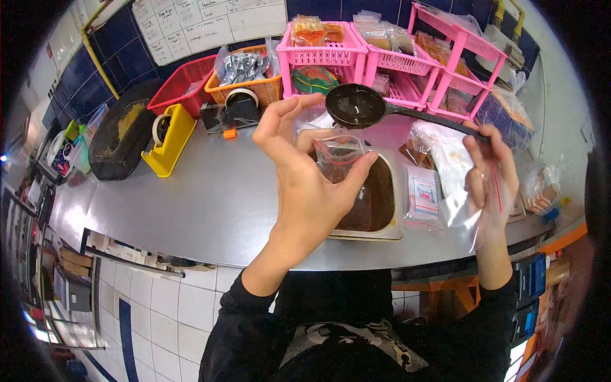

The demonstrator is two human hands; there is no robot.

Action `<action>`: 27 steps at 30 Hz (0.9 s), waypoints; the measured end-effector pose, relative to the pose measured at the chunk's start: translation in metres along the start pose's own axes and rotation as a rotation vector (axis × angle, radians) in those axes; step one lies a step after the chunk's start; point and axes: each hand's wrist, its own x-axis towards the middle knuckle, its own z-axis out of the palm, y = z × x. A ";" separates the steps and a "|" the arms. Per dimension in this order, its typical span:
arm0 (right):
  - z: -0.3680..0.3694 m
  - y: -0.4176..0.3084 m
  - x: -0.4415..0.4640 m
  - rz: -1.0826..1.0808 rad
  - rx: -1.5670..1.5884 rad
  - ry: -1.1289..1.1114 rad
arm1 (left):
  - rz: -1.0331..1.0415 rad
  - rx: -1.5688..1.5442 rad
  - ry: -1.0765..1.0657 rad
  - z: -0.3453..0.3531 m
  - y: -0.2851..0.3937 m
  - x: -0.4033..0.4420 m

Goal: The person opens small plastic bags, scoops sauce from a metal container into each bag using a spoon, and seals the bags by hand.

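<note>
My left hand (302, 191) pinches a small clear zip bag (340, 149) with a red seal line, over a metal tray (398, 210) of dark brown sauce (369, 207). Its mouth looks partly spread between thumb and fingers. My right hand (493, 172), slightly blurred, grips the end of a black ladle (356, 105). The ladle's bowl is level with my left fingertips, just above the bag, and dark liquid glistens inside. Another clear zip bag (468, 219) with a red line hangs at my right palm; how it is held is unclear.
Pink tiered racks (324, 56) with packets stand along the back. Beside them are an orange basket (270, 89), a red basket (181, 83) and a yellow tape dispenser (172, 143). Right of the tray lie a printed zip packet (423, 194) and white plastic (449, 153) on the steel table (210, 191).
</note>
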 end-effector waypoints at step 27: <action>0.008 0.048 -0.161 -0.340 -0.904 -0.210 | -0.165 -0.272 -0.319 0.006 0.072 -0.113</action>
